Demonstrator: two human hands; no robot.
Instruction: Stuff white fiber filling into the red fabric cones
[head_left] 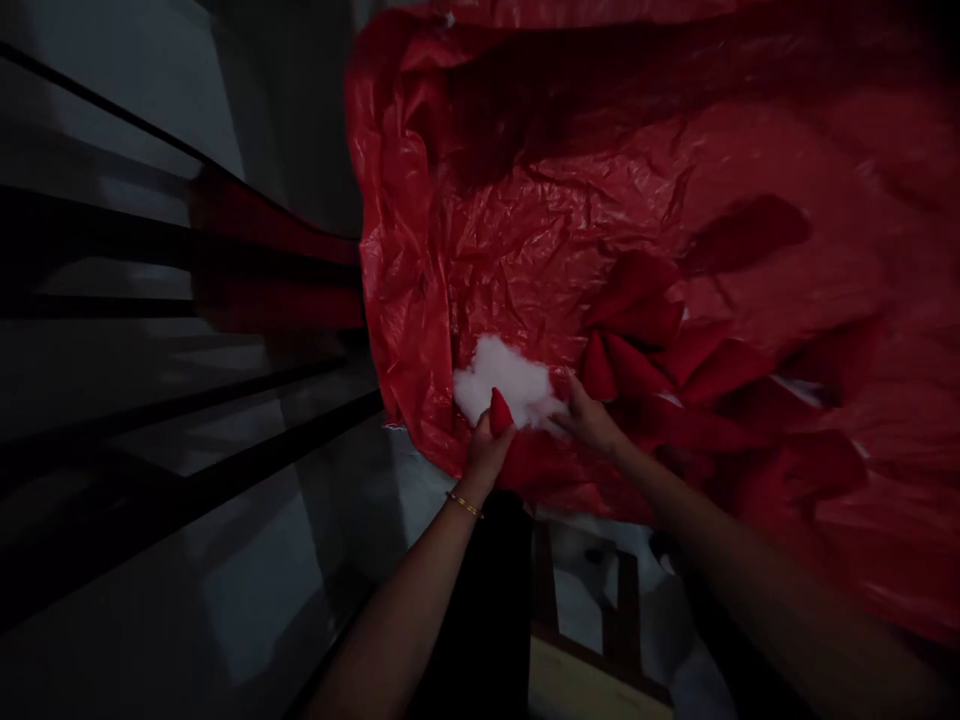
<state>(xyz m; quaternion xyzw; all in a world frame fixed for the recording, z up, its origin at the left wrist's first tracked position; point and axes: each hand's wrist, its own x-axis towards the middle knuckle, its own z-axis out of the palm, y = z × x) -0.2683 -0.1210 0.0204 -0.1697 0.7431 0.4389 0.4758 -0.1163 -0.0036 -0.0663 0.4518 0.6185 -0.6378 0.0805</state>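
My left hand (pixel 489 447), with a gold bracelet at the wrist, is closed on a small pointed red cloth piece (pixel 500 412). Just beyond it, a fluffy white clump of stuffing (pixel 499 375) rests on a crinkled red plastic sheet (pixel 510 240). My right hand (pixel 589 415) touches the right edge of the stuffing with its fingers partly bent. Whether those fingers grip a tuft is too dim to tell. Several red cloth pieces (pixel 645 300) lie in a loose pile to the right of the hands.
Dark bars (pixel 187 500) run across the left side, with grey floor behind them. Folds of the sheet (pixel 401 250) form a raised left edge. Below the near edge are a dark chair-like frame (pixel 628 595) and a pale yellowish board (pixel 585 685).
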